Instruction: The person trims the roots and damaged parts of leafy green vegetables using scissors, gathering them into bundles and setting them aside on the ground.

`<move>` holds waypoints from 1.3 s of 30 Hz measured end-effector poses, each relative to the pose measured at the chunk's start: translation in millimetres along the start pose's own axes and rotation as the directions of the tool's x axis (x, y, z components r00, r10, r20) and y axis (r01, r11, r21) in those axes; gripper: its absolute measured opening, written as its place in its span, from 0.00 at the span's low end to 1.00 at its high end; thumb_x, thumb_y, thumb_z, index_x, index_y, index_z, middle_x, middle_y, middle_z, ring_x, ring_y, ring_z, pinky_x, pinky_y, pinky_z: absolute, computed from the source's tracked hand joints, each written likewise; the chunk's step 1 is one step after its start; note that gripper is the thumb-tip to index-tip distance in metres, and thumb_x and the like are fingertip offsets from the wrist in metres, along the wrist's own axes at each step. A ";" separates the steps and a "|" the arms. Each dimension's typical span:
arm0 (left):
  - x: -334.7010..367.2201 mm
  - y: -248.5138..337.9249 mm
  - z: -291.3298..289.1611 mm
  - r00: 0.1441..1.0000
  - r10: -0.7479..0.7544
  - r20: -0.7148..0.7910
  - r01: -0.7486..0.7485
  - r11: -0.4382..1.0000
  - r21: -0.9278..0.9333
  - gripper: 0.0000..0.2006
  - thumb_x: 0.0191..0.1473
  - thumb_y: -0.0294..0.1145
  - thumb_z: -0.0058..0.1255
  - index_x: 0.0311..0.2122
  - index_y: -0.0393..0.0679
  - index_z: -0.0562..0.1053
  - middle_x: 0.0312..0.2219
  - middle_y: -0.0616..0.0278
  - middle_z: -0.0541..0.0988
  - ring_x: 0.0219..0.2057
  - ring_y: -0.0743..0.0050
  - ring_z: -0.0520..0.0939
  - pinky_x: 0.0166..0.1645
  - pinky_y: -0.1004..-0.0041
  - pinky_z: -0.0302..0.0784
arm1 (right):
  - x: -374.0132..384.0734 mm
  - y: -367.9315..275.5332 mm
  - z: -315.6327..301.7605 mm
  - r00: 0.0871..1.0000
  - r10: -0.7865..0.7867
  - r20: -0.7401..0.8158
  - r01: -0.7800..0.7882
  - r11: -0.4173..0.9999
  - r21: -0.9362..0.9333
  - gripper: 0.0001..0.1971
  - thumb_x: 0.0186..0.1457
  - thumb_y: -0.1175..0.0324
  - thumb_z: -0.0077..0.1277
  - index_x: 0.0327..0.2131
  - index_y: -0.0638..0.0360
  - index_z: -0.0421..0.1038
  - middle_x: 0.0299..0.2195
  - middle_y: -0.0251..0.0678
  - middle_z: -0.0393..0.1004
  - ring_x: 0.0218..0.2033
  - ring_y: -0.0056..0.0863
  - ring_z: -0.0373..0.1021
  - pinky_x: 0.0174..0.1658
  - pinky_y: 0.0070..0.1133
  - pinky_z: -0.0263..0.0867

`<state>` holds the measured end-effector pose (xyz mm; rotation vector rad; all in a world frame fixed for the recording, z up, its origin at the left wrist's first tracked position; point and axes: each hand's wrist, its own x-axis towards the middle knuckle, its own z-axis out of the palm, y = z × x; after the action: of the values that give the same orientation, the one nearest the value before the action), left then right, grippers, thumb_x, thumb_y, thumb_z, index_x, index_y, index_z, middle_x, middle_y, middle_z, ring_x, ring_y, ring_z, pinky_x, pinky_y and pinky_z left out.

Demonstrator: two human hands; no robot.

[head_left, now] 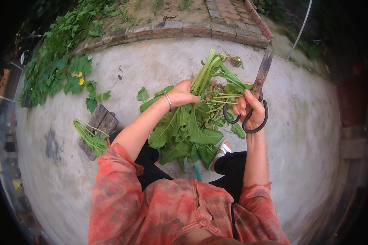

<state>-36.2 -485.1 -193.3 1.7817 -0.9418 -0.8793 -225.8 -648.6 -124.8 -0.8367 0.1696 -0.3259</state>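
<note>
My left hand (182, 94), with a bracelet at its wrist, is closed around a bunch of leafy greens (206, 71). The pale green stems point up and away from me, while the broad leaves hang down between my knees. In my right hand (252, 109) are large scissors (264, 70) with black loop handles and rusty blades pointing away, seemingly closed. A few thin leafy stalks (228, 96) reach my right fingertips; whether these pinch them is hard to tell. Beneath the bunch, partly hidden, lies a heap of stalks and roots (216, 112) on the ground.
Weathered wooden boards (102, 119) lie at my left, with a loose green stalk (88, 131) on them. A vine with yellow flowers (81, 81) spreads at the far left. A low brick edging (167, 28) borders the soil ahead. My sandalled foot (224, 150) stands near the heap.
</note>
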 end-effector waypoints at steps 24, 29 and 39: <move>-8.2 24.4 -11.8 0.891 0.258 -0.374 -0.020 0.845 0.535 0.20 0.43 0.33 0.57 0.41 0.41 0.64 0.24 0.45 0.77 0.29 0.41 0.78 0.33 0.55 0.73 | 30.7 12.6 -25.8 0.816 -0.347 -0.463 0.088 0.865 -0.493 0.06 0.58 0.70 0.50 0.34 0.62 0.68 0.16 0.33 0.66 0.13 0.20 0.60 0.16 0.19 0.58; -12.9 44.4 -86.1 0.679 0.324 -0.659 -0.037 0.912 0.409 0.19 0.44 0.31 0.54 0.42 0.38 0.66 0.27 0.44 0.78 0.31 0.42 0.79 0.35 0.56 0.74 | 25.1 -22.4 -82.0 0.749 -0.485 -0.452 -0.094 0.597 -0.796 0.08 0.56 0.71 0.52 0.38 0.64 0.71 0.18 0.28 0.64 0.13 0.14 0.58 0.15 0.13 0.54; -87.0 37.9 -165.3 0.551 0.222 -0.804 0.287 0.855 0.432 0.20 0.42 0.34 0.57 0.38 0.31 0.68 0.28 0.44 0.79 0.33 0.48 0.81 0.40 0.59 0.76 | 35.3 -5.5 -73.1 0.849 -0.411 -0.332 -0.130 0.448 -0.885 0.14 0.56 0.62 0.54 0.40 0.62 0.71 0.14 0.26 0.61 0.11 0.12 0.56 0.13 0.13 0.52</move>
<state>57.9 -356.8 -88.4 2.3289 -0.4812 0.3524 -213.9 -715.5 -169.6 -1.8482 0.8452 -0.6533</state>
